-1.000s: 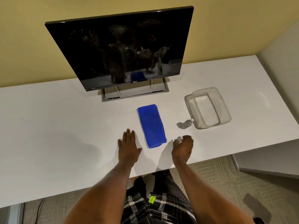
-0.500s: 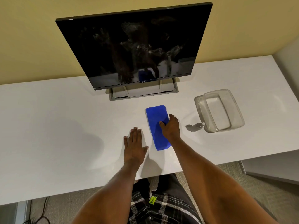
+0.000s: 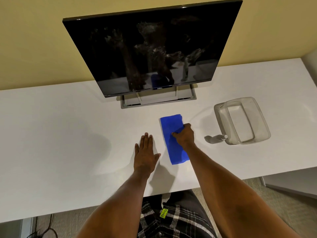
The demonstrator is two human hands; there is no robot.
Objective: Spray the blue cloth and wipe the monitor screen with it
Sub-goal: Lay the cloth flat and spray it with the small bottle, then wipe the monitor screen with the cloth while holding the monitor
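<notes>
A folded blue cloth point(image 3: 169, 124) lies flat on the white desk point(image 3: 68, 134) in front of the monitor point(image 3: 151, 52). The monitor's dark screen is smeared with pale smudges. My right hand point(image 3: 184, 134) sits on the cloth's right side, with the thumb and fingers pinching its fabric. My left hand point(image 3: 145, 152) rests flat on the desk just left of the cloth, fingers together, holding nothing. A small white spray bottle point(image 3: 217, 137) lies on its side to the right of the cloth, against a clear tub.
A clear plastic tub point(image 3: 243, 121) stands at the right of the desk. The monitor's grey base point(image 3: 157, 100) sits behind the cloth. A beige wall closes the desk's right end. My legs and carpet show below the desk's front edge.
My right hand moved from the desk's front edge onto the blue cloth and closed its fingers on it. The left hand stayed flat. My view shifted left, closer to the monitor.
</notes>
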